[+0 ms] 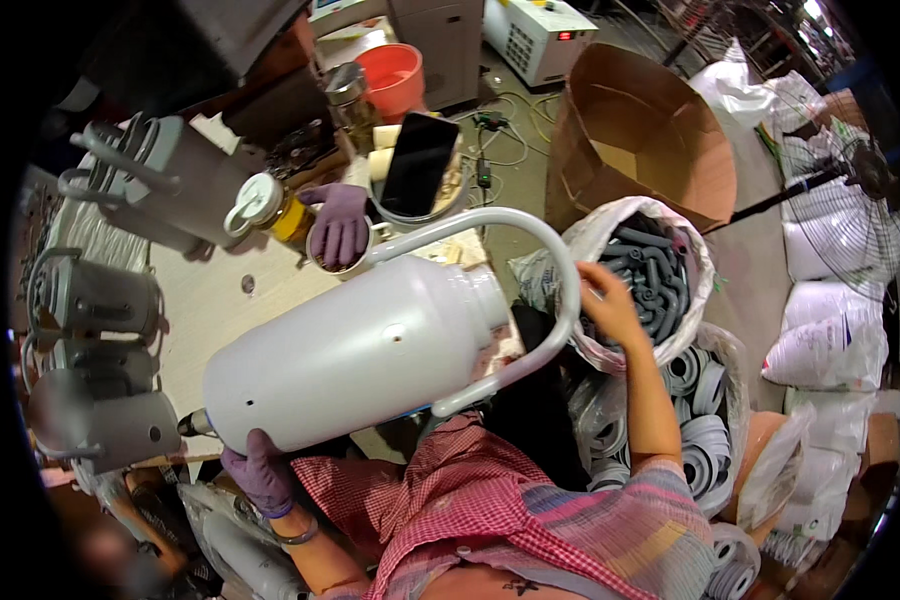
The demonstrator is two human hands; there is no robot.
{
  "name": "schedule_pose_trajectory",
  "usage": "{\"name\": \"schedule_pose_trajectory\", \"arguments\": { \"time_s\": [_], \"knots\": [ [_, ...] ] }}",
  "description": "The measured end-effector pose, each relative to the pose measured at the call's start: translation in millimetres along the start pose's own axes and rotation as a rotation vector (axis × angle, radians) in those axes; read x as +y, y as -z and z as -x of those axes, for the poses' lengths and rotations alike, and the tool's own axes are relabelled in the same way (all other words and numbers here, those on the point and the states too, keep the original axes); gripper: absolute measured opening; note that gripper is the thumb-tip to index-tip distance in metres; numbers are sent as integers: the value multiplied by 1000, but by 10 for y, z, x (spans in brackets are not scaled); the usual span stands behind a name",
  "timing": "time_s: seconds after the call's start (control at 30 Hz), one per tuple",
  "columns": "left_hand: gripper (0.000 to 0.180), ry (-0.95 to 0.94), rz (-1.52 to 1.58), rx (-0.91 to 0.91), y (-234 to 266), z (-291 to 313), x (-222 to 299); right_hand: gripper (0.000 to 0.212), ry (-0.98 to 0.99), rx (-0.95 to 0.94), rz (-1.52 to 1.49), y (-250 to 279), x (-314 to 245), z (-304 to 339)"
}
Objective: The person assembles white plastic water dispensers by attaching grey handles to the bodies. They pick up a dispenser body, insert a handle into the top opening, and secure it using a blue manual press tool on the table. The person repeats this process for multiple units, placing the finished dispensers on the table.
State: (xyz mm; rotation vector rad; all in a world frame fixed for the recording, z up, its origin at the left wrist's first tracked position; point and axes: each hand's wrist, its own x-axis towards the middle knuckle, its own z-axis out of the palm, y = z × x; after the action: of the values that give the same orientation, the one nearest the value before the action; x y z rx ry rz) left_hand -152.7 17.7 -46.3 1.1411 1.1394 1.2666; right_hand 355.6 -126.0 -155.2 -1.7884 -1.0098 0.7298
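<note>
While the large white metal canister with a looped tube handle [355,350] lies tilted on the workbench [205,300], the purple-gloved left hand [260,472] grips its lower end. Right of the canister, the bare right hand [610,305] reaches into a white sack of grey foam tubes [650,275], its grasp unclear. Another person's purple-gloved hand [342,222] rests above the canister.

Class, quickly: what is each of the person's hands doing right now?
Left hand: gloved, closed on the base of the white tank.
Right hand: bare, reaching into the bag of grey tubes; grip cannot be told.
</note>
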Motion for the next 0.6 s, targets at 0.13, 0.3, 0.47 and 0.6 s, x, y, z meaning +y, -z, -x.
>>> {"name": "schedule_pose_trajectory", "arguments": {
  "time_s": [0.13,0.3,0.47,0.6],
  "knots": [
    [49,-21,-115,-87,-104,-90,-10,41,-260,184,489,676,1556,-6],
    [48,-26,-116,-33,-222,11,27,82,-680,677,303,142,1985,-622],
    [51,-35,-68,-26,-196,35,18,64,-354,959,-369,-181,1912,-552],
    [50,-43,-121,6,-134,104,62,43,-267,493,-973,312,876,76]
  ]
}}
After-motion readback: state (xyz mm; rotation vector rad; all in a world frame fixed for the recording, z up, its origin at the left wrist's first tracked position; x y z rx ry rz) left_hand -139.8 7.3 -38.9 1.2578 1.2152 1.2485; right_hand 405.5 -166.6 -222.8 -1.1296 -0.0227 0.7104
